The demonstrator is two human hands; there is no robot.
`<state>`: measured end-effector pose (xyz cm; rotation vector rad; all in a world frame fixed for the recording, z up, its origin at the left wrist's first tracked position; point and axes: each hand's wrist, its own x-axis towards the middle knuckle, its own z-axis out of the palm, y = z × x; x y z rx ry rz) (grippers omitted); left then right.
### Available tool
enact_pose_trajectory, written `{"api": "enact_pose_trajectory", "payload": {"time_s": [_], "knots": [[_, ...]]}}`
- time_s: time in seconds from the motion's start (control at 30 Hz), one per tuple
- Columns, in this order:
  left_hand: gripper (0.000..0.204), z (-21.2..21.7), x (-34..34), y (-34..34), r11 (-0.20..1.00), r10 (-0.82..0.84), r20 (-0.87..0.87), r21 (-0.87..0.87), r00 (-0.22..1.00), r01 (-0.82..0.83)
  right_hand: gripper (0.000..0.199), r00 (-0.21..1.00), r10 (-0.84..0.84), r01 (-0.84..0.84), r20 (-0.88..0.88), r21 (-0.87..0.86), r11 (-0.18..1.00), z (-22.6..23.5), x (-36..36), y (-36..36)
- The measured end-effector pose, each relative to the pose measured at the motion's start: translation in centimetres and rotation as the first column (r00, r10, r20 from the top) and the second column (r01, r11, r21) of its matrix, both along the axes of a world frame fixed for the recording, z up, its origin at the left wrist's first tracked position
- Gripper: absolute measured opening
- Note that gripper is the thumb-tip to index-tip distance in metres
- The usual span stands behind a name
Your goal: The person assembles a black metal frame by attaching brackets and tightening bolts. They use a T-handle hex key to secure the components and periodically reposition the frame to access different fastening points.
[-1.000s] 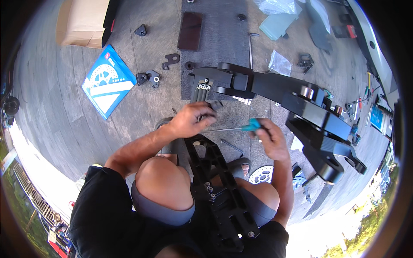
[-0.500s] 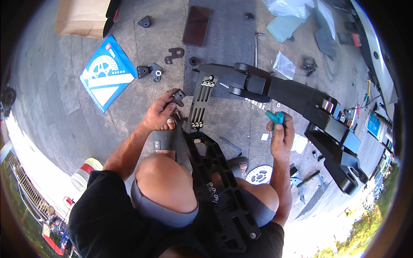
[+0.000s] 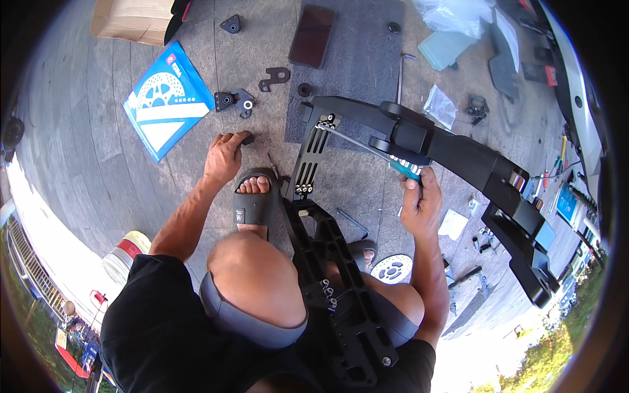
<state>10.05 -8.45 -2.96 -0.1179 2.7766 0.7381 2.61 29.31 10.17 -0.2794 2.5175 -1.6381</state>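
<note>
On grey paved ground, seen from above: left hand [image 3: 225,156] reaching forward, fingers curled over a small black part [image 3: 247,138] lying on the paving just ahead of a sandalled foot [image 3: 254,203]. Right hand [image 3: 419,200] closed in a fist around the teal handle of a long screwdriver [image 3: 367,150], its thin shaft running up and left to the bolt head on a slotted black plate [image 3: 313,154]. Plate joined to a large black frame [image 3: 458,164] stretching toward the right edge of the ground, and to a second black bracket [image 3: 341,275] resting across the lap. Left of the hand, near the far left corner of the ground, a blue flat box [image 3: 167,101] printed with a disc. Between box and frame, two small black brackets [image 3: 234,101] and a flat black piece [image 3: 274,78]. Farther off, a dark mat [image 3: 367,59] bearing a phone [image 3: 313,36]. Beside the right knee, a brake disc [image 3: 392,268].
</note>
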Motion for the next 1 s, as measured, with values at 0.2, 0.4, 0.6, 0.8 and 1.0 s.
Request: {"api": "enact_pose_trajectory", "payload": {"time_s": [0.2,0.4,0.6,0.8,1.0], "knots": [[0.036,2.0,-2.5,4.0,0.921,0.199,-0.064,0.354,0.978,-0.164,0.029,0.901,0.426,-0.332,-0.084,0.499,0.800,4.4,-2.5,0.0],[0.062,-0.8,-7.7,11.1,0.218,0.169,0.729,0.629,0.664,-0.746,0.035,0.854,0.512,-0.264,-0.089,0.774,0.575,4.6,-2.8,-0.5],[0.074,0.1,-9.0,13.2,-0.191,-0.087,0.799,0.573,0.595,-0.797,0.031,0.848,0.503,-0.157,-0.169,0.825,0.542,1.9,-2.3,-0.4],[0.074,-0.2,-9.0,13.6,-0.128,-0.021,0.811,0.578,0.584,-0.806,0.034,0.827,0.537,-0.204,-0.169,0.799,0.565,2.2,-2.4,-1.0],[0.074,-0.3,-9.0,13.5,-0.116,-0.024,0.826,0.557,0.562,-0.823,0.039,0.796,0.578,-0.192,-0.182,0.829,0.525,2.3,-2.7,-1.4]]}}
